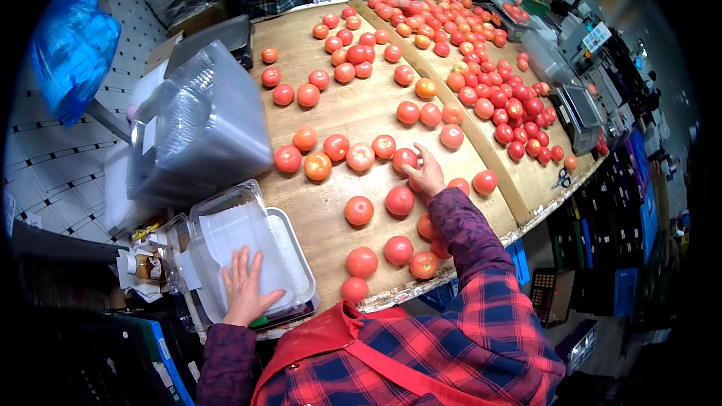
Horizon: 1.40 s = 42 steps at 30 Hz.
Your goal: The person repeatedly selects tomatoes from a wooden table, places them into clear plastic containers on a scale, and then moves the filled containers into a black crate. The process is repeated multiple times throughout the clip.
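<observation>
On the wooden table (316, 208), my right hand (426, 172) touches a red tomato (404, 158) with thumb and fingers; whether it grips the tomato, I cannot tell. More tomatoes lie around that hand and partly under the forearm. At the lower left, my left hand (246, 287) rests with fingers spread on a white liner sheet (240, 237) in a clear plastic container (304, 259). Several tomatoes form an uneven row left of my right hand, among them an orange-red one (317, 166).
A wooden divider strip (474, 138) crosses the table, with piled tomatoes (510, 104) beyond it. Stacked clear plastic containers (208, 129) stand at the left. Scissors (562, 179) lie near the right edge. Two people stand at the far side, one reaching among the tomatoes.
</observation>
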Motion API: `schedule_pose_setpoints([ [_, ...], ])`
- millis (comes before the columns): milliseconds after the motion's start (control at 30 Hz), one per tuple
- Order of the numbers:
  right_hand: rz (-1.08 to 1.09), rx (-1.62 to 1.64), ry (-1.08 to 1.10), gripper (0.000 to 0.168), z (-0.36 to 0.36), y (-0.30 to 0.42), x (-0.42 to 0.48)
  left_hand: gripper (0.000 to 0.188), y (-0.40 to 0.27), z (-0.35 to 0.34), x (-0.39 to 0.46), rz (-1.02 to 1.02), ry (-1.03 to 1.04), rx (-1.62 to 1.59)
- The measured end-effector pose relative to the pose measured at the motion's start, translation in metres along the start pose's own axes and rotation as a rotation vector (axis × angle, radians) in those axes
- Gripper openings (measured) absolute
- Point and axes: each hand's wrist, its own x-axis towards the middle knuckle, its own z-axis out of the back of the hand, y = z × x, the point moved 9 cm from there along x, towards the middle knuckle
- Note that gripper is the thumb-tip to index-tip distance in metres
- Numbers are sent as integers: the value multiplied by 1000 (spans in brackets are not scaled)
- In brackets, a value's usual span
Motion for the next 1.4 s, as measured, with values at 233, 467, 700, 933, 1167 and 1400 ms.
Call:
schedule_pose_setpoints([
  [233, 76, -329, 95, 80, -18, 19, 5, 94, 4, 3, -1, 26, 7, -59],
  [467, 102, 405, 148, 57, 4, 108, -11, 75, 14, 7, -4, -1, 62, -124],
  [700, 768, 303, 834, 72, -67, 342, -175, 45, 40, 14, 33, -42, 186, -460],
  [933, 992, 37, 985, 57, -189, 377, -266, 55, 58, 22, 46, 174, 372, -867],
  [1167, 934, 251, 684, 58, -168, 359, -246, 49, 57, 18, 38, 267, 305, -1066],
  [1400, -12, 164, -158, 43, 26, 88, -56, 45, 44, 32, 26, 171, 121, -831],
])
